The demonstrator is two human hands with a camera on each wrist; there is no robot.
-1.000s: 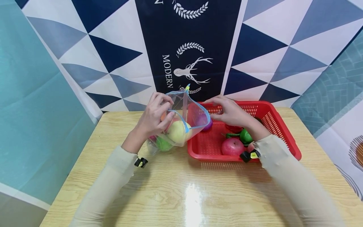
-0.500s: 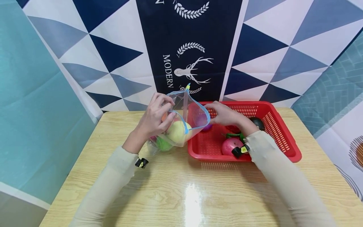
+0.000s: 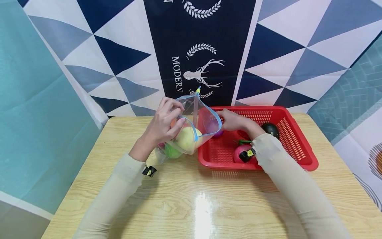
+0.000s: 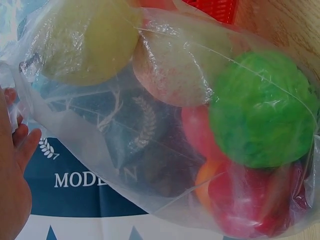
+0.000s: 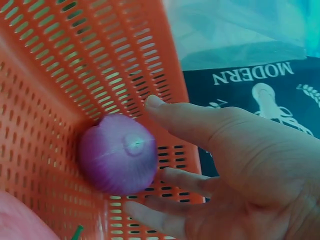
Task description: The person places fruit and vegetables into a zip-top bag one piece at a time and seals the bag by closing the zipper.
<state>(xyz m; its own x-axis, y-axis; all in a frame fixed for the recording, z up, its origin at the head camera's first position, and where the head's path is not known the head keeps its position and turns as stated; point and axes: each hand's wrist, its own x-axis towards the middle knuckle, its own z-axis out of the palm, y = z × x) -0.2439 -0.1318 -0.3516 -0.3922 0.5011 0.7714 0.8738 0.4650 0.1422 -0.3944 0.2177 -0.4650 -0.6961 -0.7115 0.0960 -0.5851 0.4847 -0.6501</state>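
My left hand [image 3: 164, 121] pinches the edge of a clear zip bag [image 4: 95, 130], whose blue-lined mouth gapes toward the basket. Through its plastic show a yellow-green fruit [image 4: 90, 40], a peach-like fruit [image 4: 172, 65], a green cabbage-like ball [image 4: 267, 110] and a shiny red piece [image 4: 250, 200], with bits of orange and pink beside them. My right hand [image 3: 234, 120] reaches into the red basket [image 3: 221, 165]. In the right wrist view its thumb and fingers are spread beside a purple onion [image 5: 117, 155] in the basket's corner, and nothing is in its grasp.
Also in the basket are a pink round fruit [image 3: 239, 152], a dark avocado-like fruit [image 3: 270, 130] and a green stem [image 3: 244, 142]. The basket stands at the back right of the wooden table [image 3: 167, 199], against a patterned cloth backdrop [image 3: 125, 59].
My right hand has moved left and lower into the basket, toward the onion, uncovering the dark fruit. My left hand and the bag have stayed put.
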